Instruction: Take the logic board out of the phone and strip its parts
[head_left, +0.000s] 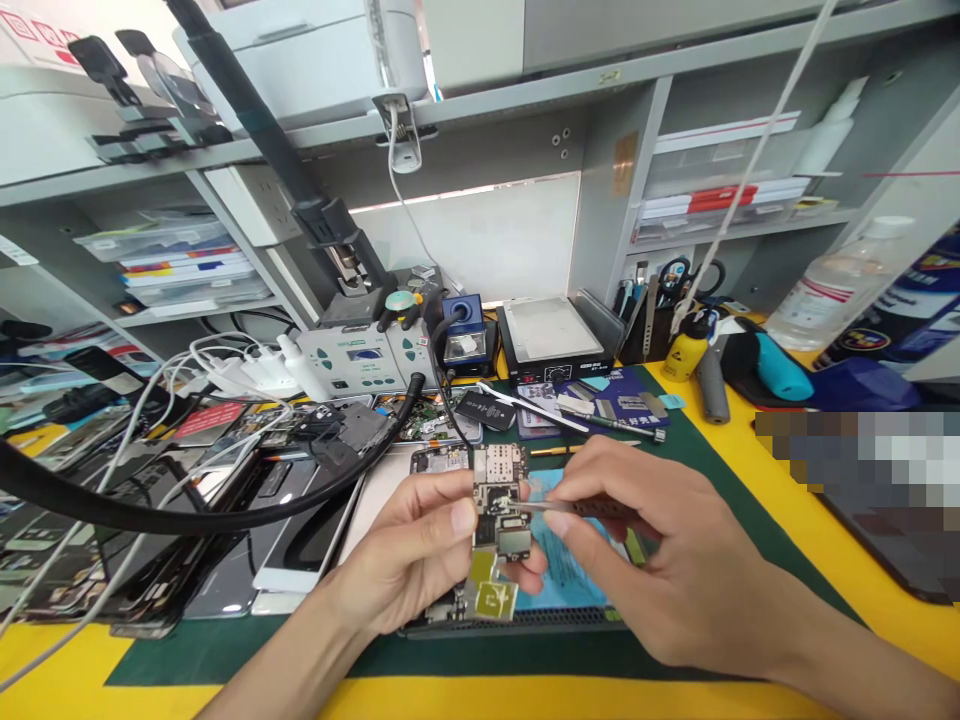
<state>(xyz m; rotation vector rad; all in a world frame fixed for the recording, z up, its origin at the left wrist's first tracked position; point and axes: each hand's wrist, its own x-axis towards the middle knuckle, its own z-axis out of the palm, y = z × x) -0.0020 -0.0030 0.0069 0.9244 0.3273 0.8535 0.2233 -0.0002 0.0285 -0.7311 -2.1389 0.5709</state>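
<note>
My left hand (420, 550) grips a phone circuit board (501, 530) by its left edge, thumb on the front and fingers curled behind. The board is held up and facing me, with metal shields, dark chips and a yellow-green patch at its lower end. In my right hand (652, 550) is a pair of tweezers (577, 507), pinched between thumb and fingers. Their tip meets or hovers just over a chip area with whitish bits near the board's middle; contact is too small to tell. Behind the board lies a light-blue sheet (562, 560).
A hot-air station (367, 355) and a heating plate (555, 330) stand at the back. A black hose (225, 520) arcs across the left side, over several phones (300, 530). At right are a yellow bottle (681, 350), a clear bottle (840, 280) and a dark device (885, 530).
</note>
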